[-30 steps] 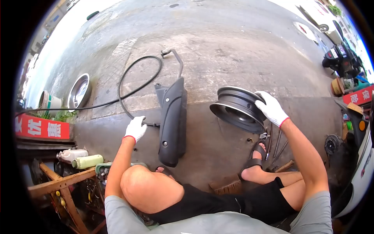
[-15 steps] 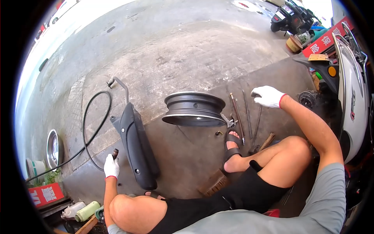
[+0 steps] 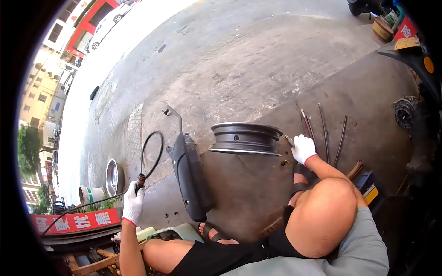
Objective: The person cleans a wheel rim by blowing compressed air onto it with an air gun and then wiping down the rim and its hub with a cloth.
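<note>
My left hand (image 3: 133,205), in a white glove, is wrapped round the end of a black air hose (image 3: 159,158), with its brown coupling (image 3: 141,178) sticking up from the fist. My right hand (image 3: 303,149), gloved too, is closed round a small metal tool (image 3: 289,140) near my foot; the glove hides most of it. Between the hands, a black wheel rim (image 3: 246,138) lies flat on the ground, touched by neither hand. To its left lies a black exhaust muffler (image 3: 189,177) with a bent metal pipe (image 3: 175,117).
Long metal bars (image 3: 324,131) lie right of the rim. A metal basin (image 3: 114,177) and a white bucket (image 3: 91,194) stand at the left, behind a red sign (image 3: 78,221). A wooden frame (image 3: 99,266) is by my left arm. A round dark part (image 3: 406,112) lies at the right.
My right hand let go of the rim and closed on the small tool by my foot. The rim went down flat. My left hand took the hose end and raised it. The view turned.
</note>
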